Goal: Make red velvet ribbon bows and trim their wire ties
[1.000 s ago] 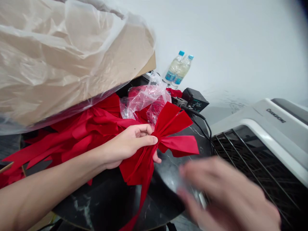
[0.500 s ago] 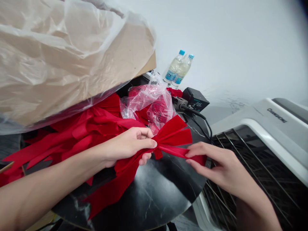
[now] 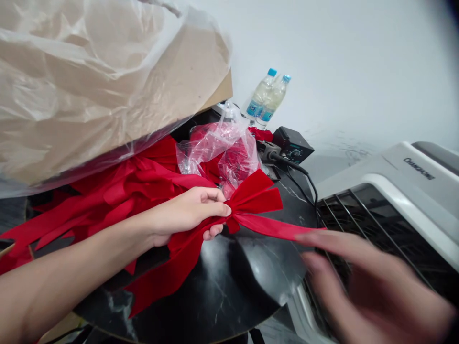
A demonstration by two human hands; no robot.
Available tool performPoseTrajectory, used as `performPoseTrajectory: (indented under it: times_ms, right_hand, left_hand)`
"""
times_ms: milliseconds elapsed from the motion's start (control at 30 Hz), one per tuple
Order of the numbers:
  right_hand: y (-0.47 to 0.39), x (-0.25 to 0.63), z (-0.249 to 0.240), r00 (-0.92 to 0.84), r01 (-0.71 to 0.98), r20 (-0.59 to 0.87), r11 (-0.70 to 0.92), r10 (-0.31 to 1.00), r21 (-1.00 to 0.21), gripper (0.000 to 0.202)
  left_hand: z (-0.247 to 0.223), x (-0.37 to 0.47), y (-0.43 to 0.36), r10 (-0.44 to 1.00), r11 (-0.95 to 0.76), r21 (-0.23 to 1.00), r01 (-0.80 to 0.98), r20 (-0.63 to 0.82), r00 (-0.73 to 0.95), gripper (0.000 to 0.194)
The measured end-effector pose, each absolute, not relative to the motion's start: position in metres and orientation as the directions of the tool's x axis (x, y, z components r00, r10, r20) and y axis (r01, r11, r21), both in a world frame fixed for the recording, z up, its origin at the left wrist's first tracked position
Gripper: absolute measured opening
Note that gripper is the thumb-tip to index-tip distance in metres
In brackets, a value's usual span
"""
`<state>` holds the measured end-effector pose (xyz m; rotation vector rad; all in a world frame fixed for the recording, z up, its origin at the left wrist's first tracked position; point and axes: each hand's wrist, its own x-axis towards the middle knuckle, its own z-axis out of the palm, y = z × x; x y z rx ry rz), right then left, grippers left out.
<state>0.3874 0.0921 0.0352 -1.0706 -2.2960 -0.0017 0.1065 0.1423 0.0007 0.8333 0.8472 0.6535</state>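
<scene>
A red velvet bow [image 3: 256, 195] is pinched at its centre by my left hand [image 3: 206, 210], thumb on top and fingers curled beneath. Its loops fan out to the right, and one wide tail hangs to the lower left. Another ribbon tail [image 3: 268, 226] stretches right toward my right hand [image 3: 322, 253], which is blurred by motion. There the thumb and fingers are spread apart, with the index finger beside the tail's end. Behind my left forearm lies a pile of red ribbons [image 3: 125, 191].
A dark round marbled table [image 3: 229, 296] lies below. At the back left is a plastic-covered cardboard box [image 3: 107, 86]. Behind the bow are a clear bag of red material [image 3: 233, 157], two bottles [image 3: 267, 100] and a black control box [image 3: 292, 145]. A white heater [image 3: 387, 167] stands at right.
My right hand has slid right and nearer the camera along the tail, and its fingers have parted. The tail shows more of its length. My left hand keeps its pinch.
</scene>
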Motion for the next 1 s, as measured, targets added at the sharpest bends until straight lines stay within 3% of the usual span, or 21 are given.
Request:
performPoseTrajectory:
  times_ms: [233, 500, 600, 700, 833, 1000]
  right_hand:
    - [0.119, 0.322, 0.008, -0.520, 0.663, 0.606, 0.732, 0.602, -0.158, 0.014]
    - [0.131, 0.354, 0.014, -0.687, 0.619, 0.544, 0.780, 0.482, 0.093, 0.023]
    - [0.129, 0.356, 0.014, -0.702, 0.618, 0.523, 0.779, 0.482, 0.111, 0.034]
    - [0.128, 0.350, 0.010, -0.755, 0.519, 0.528, 0.846, 0.388, 0.120, 0.040]
    - [0.132, 0.341, 0.008, -0.764, 0.409, 0.588, 0.904, 0.265, 0.124, 0.028]
    - [0.139, 0.341, 0.015, -0.819, 0.306, 0.531, 0.949, 0.219, 0.080, 0.017]
  left_hand:
    - [0.001, 0.105, 0.142, 0.793, 0.478, 0.868, -0.136, -0.360, 0.492, 0.024]
    - [0.002, 0.103, 0.143, 0.755, 0.531, 0.838, -0.128, -0.399, 0.520, 0.023]
    - [0.002, 0.103, 0.143, 0.751, 0.544, 0.826, -0.150, -0.399, 0.525, 0.022]
    - [0.000, 0.105, 0.143, 0.734, 0.568, 0.806, -0.167, -0.405, 0.545, 0.019]
    - [-0.003, 0.107, 0.142, 0.725, 0.585, 0.789, -0.189, -0.404, 0.557, 0.018]
    - [-0.005, 0.106, 0.143, 0.737, 0.559, 0.808, -0.186, -0.382, 0.558, 0.019]
